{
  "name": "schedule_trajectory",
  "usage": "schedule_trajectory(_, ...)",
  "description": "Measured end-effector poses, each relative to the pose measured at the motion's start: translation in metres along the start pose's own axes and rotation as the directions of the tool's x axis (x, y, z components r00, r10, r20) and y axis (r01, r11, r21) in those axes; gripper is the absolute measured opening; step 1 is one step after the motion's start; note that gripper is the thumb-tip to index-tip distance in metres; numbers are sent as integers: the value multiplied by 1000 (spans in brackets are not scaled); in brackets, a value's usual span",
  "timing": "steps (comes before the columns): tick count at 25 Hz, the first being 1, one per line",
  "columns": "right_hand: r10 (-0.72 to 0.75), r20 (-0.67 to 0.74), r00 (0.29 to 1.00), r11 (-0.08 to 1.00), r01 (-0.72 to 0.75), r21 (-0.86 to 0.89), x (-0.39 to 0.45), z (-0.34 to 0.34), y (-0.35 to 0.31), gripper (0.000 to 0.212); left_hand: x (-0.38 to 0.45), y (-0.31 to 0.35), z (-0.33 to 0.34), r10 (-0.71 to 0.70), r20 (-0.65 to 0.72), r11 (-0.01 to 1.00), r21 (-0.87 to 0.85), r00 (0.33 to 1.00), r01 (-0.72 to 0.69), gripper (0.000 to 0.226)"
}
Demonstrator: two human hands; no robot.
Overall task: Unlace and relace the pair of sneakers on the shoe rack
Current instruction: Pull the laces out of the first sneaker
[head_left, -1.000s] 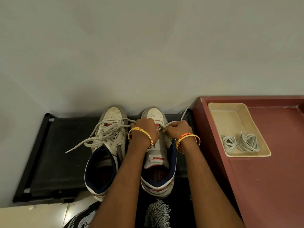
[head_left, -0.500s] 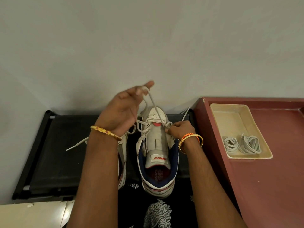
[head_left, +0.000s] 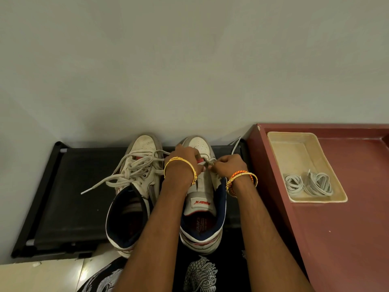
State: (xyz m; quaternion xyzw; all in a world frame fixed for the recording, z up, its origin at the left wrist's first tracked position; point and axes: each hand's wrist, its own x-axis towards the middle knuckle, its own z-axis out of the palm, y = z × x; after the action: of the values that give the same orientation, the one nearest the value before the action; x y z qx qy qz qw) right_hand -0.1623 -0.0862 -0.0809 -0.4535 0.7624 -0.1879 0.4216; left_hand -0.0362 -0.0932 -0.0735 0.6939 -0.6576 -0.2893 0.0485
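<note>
Two white high-top sneakers stand side by side on the black shoe rack (head_left: 69, 197), low in the frame's centre, toes toward the pale wall. The left sneaker (head_left: 134, 186) is laced, its grey-white lace (head_left: 126, 171) loose and tangled over the tongue, one end trailing out to the left across the rack top. The right sneaker (head_left: 202, 199) has its tongue standing up, red label visible; its lace (head_left: 208, 162) runs across the lowest eyelets near the toe, and a free end (head_left: 236, 145) lies over the rack's right edge. Both hands sit over that toe end. The left hand (head_left: 185, 160), gold bangle on the wrist, has fingers curled down onto the lace at the left eyelet row; the grip itself is hidden under the knuckles. The right hand (head_left: 228, 165), with orange thread and gold bangle at the wrist, is clenched with thumb and forefinger pinching the lace at the right eyelet row. Right of the rack, touching it, a dark red table (head_left: 341, 239) carries a shallow cream tray (head_left: 299, 152) with two coiled grey laces (head_left: 308, 184) at its near end. A black printed garment shows at the bottom centre.
</note>
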Motion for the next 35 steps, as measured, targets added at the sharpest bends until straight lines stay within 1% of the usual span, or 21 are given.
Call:
schedule_trajectory(3, -3, -4, 1000, 1000, 3, 4, 1, 1, 1, 12, 4, -2, 0, 5, -12, 1000, -3, 1000, -5, 28)
schedule_trajectory(5, 2, -8, 1000, 1000, -2, 1, 1, 1, 0, 13, 6, -6, 3, 51, -45, 997, -48, 998, -53, 20)
schedule_trajectory(7, 15, -12, 1000, 1000, -15, 3, -1, 1, -1, 15, 5, -8, 6, 66, -137, 990, -116, 988, -82, 14)
schedule_trajectory(10, 41, -26, 999, 999, -41, 11, -1, -1, -3, 17, -1, -8, -3, -17, -281, 962, -268, 960, -61, 6)
schedule_trajectory(12, 64, -34, 997, 997, -62, 38, -2, -2, -3, 18, -5, -10, -13, -24, -375, 899, -414, 927, -144, 18)
schedule_trajectory(14, 80, -39, 996, 994, -77, 75, -3, -2, -3, 18, -10, -14, -30, -39, -476, 761, -584, 879, -282, 24)
schedule_trajectory(16, 87, -34, 996, 994, -84, 73, -3, -1, -3, 19, -16, -17, -48, -110, -551, 568, -718, 827, -403, 22)
schedule_trajectory(18, 83, -31, 996, 995, -81, 62, -2, 0, -3, 21, -24, -20, -66, -207, -591, 345, -790, 780, -507, 26)
schedule_trajectory(19, 80, -31, 996, 995, -78, 61, -1, 0, -4, 22, -27, -22, -72, -248, -574, 202, -819, 781, -537, 26)
schedule_trajectory(21, 76, -27, 997, 995, -75, 61, -1, 0, -4, 24, -30, -20, -80, -266, -456, -94, -865, 849, -494, 14)
schedule_trajectory(22, 71, -25, 997, 996, -70, 54, -1, -1, -3, 23, -31, -16, -81, -243, -391, -165, -885, 888, -435, 11)
schedule_trajectory(23, 65, -22, 998, 997, -64, 47, -2, -1, -3, 23, -32, -12, -80, -241, -347, -124, -915, 906, -384, 15)
schedule_trajectory(24, 61, -18, 998, 997, -60, 43, -2, -1, -3, 22, -31, -8, -75, -244, -345, 44, -937, 906, -346, 16)
schedule_trajectory(25, 57, -13, 998, 997, -57, 47, -2, -1, -3, 21, -29, -4, -68, -213, -389, 320, -894, 896, -313, 11)
schedule_trajectory(26, 54, -9, 999, 997, -53, 50, -1, -1, -3, 21, -28, -3, -58, -123, -427, 627, -733, 896, -263, 4)
schedule_trajectory(27, 48, -8, 999, 998, -47, 49, -1, 0, -2, 20, -26, -1, -44, -12, -403, 860, -472, 915, -197, 7)
schedule_trajectory(28, 40, -11, 999, 998, -39, 40, 0, 0, -2, 19, -24, -1, -29, 66, -317, 966, -215, 946, -139, 15)
schedule_trajectory(29, 30, -17, 999, 999, -30, 31, 0, 0, -1, 18, -20, -1, -14, 81, -212, 994, -56, 974, -95, 23)
schedule_trajectory(30, 22, -22, 1000, 999, -22, 24, 0, 1, 0, 18, -16, 0, -4, 59, -139, 998, 7, 988, -59, 28)
schedule_trajectory(33, 9, -17, 1000, 1000, -8, 23, 1, 2, 0, 22, -3, 1, 2, -33, -57, 998, 55, 998, 37, 35)
schedule_trajectory(35, 13, -8, 1000, 999, -13, 30, 2, 2, -1, 22, 3, 1, -2, -40, 2, 998, 47, 999, 40, 36)
